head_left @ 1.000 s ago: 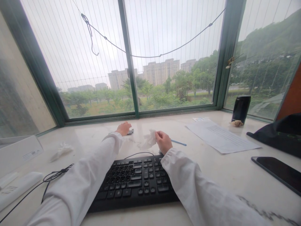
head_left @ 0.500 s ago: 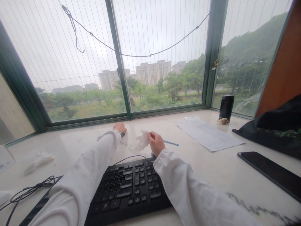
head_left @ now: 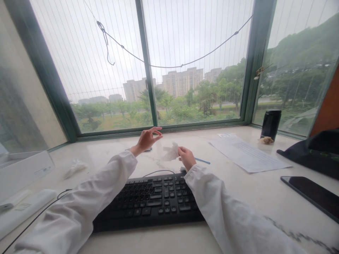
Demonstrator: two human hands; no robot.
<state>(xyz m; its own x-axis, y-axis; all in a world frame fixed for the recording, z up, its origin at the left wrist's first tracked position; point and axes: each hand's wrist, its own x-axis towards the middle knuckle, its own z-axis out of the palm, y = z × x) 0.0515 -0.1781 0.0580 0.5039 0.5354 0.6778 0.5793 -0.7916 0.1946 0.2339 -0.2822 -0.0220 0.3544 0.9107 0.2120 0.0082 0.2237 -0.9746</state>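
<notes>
Pinched in the right hand — a crumpled white tissue, raised just above the counter behind the keyboard. Likely weightless, limp, tear-prone (best gripped by the bunched middle). Left hand lifted, fingers loosely spread, holding nothing.

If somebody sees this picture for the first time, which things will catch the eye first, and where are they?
First come the two white-sleeved arms reaching over the black keyboard in the centre. The right hand pinches a crumpled white tissue beyond the keyboard, while the left hand is raised above the pale desk, fingers spread and holding nothing. Behind them a wide green-framed window fills the upper half, and a dark phone lies at the right.
</notes>
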